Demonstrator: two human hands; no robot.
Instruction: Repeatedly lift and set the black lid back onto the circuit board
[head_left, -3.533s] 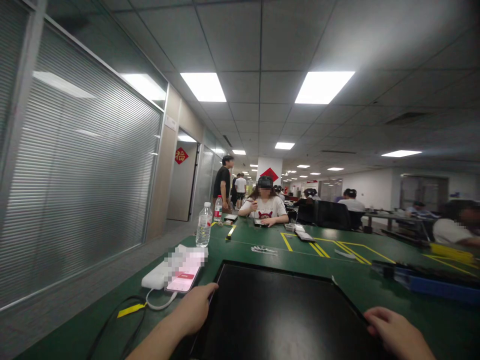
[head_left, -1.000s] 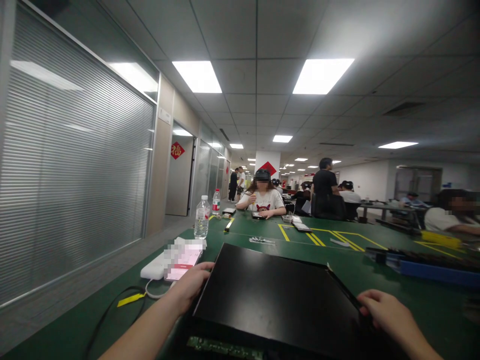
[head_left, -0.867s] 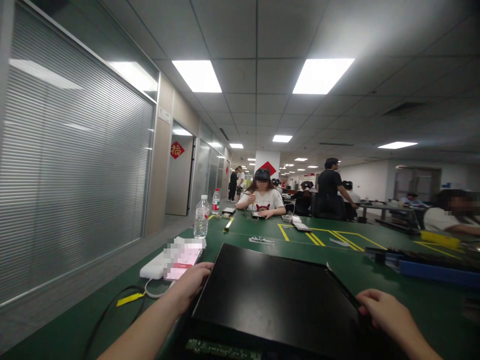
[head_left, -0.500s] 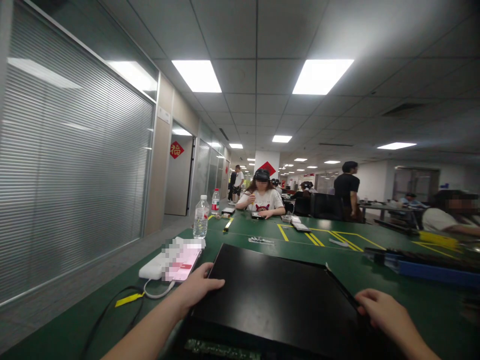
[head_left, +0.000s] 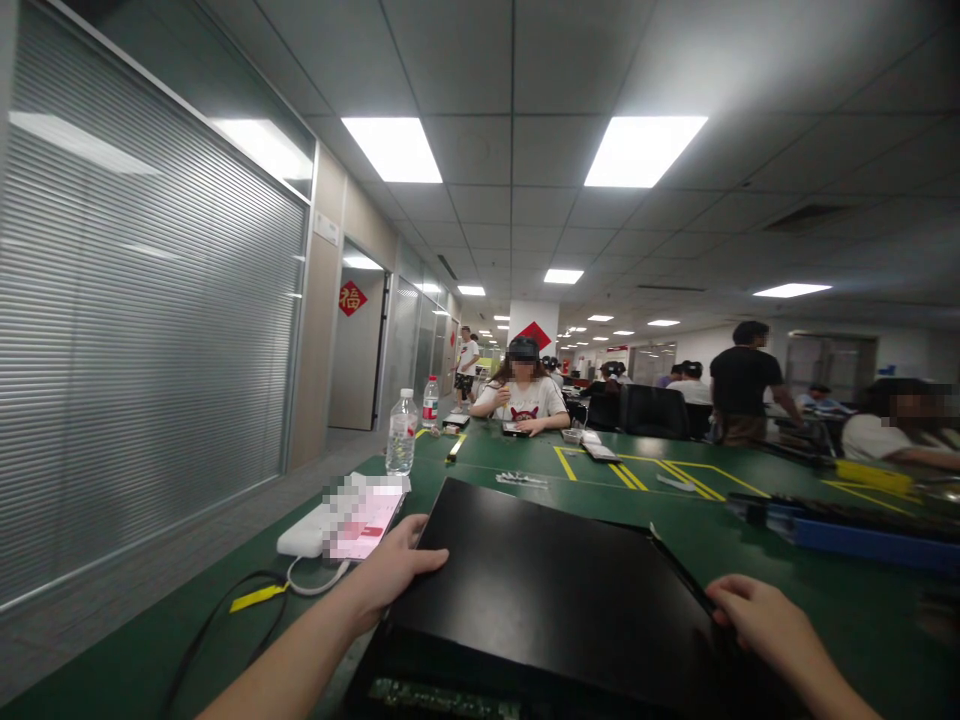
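A flat, smooth black cover panel [head_left: 547,580] lies before me, slightly tilted, over a black housing. Below its near edge a strip of green circuit board [head_left: 435,697] shows inside the housing. My left hand [head_left: 397,570] is closed on the panel's left edge, thumb on top and fingers underneath. At the right side my right hand [head_left: 754,610] pinches the dark edge with thumb and forefinger. Whether that edge belongs to the panel or to the housing's rim, I cannot tell. The near part of the housing runs out of view.
Left of the panel lie a pink-screened phone [head_left: 371,520], a white power bank [head_left: 304,535] and a black strap [head_left: 191,640]. A water bottle [head_left: 402,435] stands behind them. Blue tray [head_left: 870,540] at right. Across the green table [head_left: 480,465] sits a person [head_left: 525,395].
The panel's far left corner has risen slightly, my left hand moving up with it. My right hand stays nearly in place. In the background, a person in black has walked to the right.
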